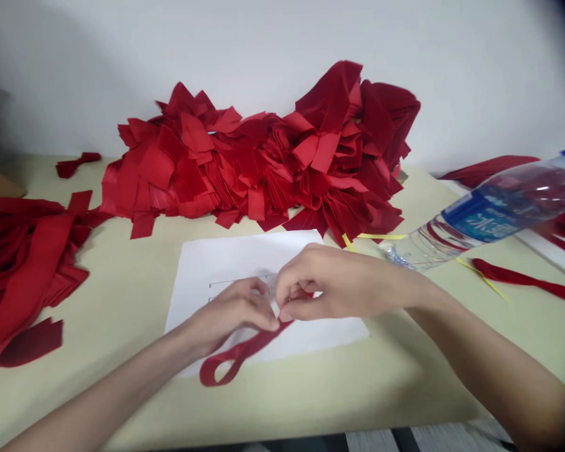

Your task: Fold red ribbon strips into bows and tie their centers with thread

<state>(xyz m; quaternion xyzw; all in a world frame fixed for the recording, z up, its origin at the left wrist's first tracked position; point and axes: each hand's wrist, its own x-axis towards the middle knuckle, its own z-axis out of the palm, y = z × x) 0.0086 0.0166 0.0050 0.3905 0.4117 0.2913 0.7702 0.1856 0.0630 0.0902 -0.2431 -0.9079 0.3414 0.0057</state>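
A folded red ribbon point(254, 344) is pinched between both hands, its looped end hanging toward the table's front edge. My left hand point(239, 311) closes on it with thumb and fingers from the left. From the right, my right hand point(327, 282) grips the ribbon at the same spot, its fingertips touching those of my left hand. Part of the ribbon is hidden behind the right fingers. Beneath both hands lies a white sheet of paper point(193, 263) with thin printed lines.
A large heap of red ribbon pieces point(263, 163) lies along the wall. More red ribbon point(23, 270) is piled at the left. A plastic water bottle point(489, 213) stands tilted in view beyond my right forearm. Yellow strips point(381, 236) and a red strip point(527, 279) lie near it.
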